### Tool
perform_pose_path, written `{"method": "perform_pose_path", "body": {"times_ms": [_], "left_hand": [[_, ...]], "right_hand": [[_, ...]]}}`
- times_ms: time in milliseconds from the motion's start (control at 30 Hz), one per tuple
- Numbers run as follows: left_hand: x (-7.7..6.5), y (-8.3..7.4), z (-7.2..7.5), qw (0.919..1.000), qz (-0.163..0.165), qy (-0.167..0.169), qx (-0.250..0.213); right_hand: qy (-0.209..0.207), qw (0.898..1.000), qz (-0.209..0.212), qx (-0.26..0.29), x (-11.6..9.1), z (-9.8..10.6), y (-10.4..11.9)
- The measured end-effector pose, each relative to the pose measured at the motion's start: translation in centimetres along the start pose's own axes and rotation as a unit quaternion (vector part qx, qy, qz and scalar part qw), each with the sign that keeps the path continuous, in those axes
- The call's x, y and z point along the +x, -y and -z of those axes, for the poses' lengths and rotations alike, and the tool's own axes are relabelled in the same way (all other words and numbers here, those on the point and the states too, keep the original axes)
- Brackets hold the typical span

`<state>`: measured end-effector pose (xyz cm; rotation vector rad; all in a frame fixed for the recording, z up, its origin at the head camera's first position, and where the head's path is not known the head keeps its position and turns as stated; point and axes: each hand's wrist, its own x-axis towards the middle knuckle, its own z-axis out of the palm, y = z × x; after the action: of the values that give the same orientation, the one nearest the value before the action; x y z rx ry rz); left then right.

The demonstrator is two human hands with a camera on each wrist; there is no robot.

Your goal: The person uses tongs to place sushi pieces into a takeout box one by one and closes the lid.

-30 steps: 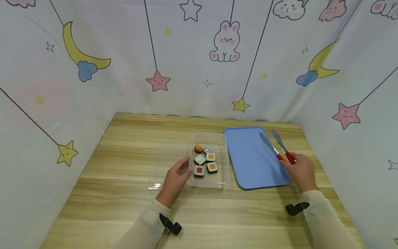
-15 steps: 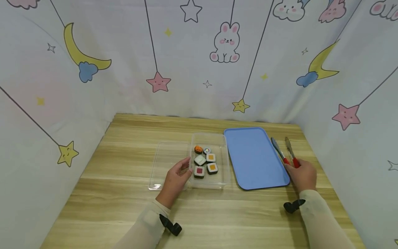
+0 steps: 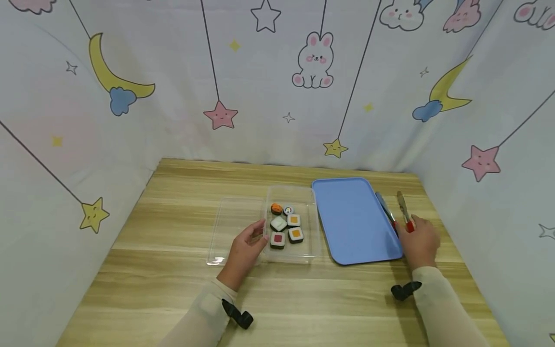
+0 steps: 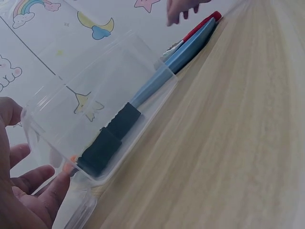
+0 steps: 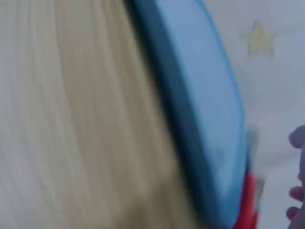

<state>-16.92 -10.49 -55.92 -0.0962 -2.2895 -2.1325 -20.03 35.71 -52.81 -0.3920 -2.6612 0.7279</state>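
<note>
My left hand (image 3: 244,248) touches the left wall of a clear plastic container (image 3: 310,246) with spread fingers and thumb. Several toy sushi pieces (image 3: 296,234) sit inside the container, most of them white with dark undersides and one orange on top. A pair of tongs (image 3: 403,206) with red handles lies on the table, along the right side of a blue tray (image 3: 355,221). Just above the handles is my right hand (image 3: 420,243). Seen in the left wrist view, the right hand (image 4: 183,9) hangs apart from the red handle (image 4: 202,26), fingers loosely bent and holding nothing.
A clear plastic lid (image 3: 234,212) lies left of the container, partly behind my left hand. Patterned cloth walls (image 3: 269,135) stand at the back and both sides of the wooden table (image 3: 303,303).
My right hand has brought the tongs from over the tray down to the table on its right and let them go. My left hand and the container have stayed put.
</note>
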Motion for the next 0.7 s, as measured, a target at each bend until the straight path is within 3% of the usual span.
{"method": "perform_pose_path", "body": {"times_ms": [67, 167, 267, 333, 500, 633, 700], "left_hand": [[0.0, -0.1, 0.2, 1.0000, -0.006, 0.002, 0.005], [-0.1, -0.3, 0.9, 0.9997, -0.022, 0.000, 0.008], [0.0, -0.5, 2.3, 0.9986, -0.044, -0.020, 0.023], [0.3, -0.5, 3.3, 0.9962, -0.056, -0.042, 0.052], [1.0, -0.5, 5.4, 0.9798, -0.066, -0.099, 0.160], [1.6, 0.1, 6.4, 0.9677, -0.066, -0.121, 0.211], [1.8, 0.4, 6.6, 0.9652, -0.066, -0.125, 0.220]], "right_hand": [[-0.047, 0.995, 0.071, 0.046, -0.9, 0.0, 2.6], [-0.081, 0.965, 0.214, 0.128, -3.1, -0.7, 7.5], [-0.037, 0.926, 0.331, 0.176, -6.5, -2.1, 13.0], [0.017, 0.907, 0.373, 0.196, -9.1, -3.1, 16.3], [0.206, 0.863, 0.387, 0.252, -14.8, -5.6, 22.3], [0.355, 0.822, 0.342, 0.285, -16.9, -7.6, 25.1], [0.398, 0.814, 0.315, 0.284, -17.4, -8.6, 25.9]]}}
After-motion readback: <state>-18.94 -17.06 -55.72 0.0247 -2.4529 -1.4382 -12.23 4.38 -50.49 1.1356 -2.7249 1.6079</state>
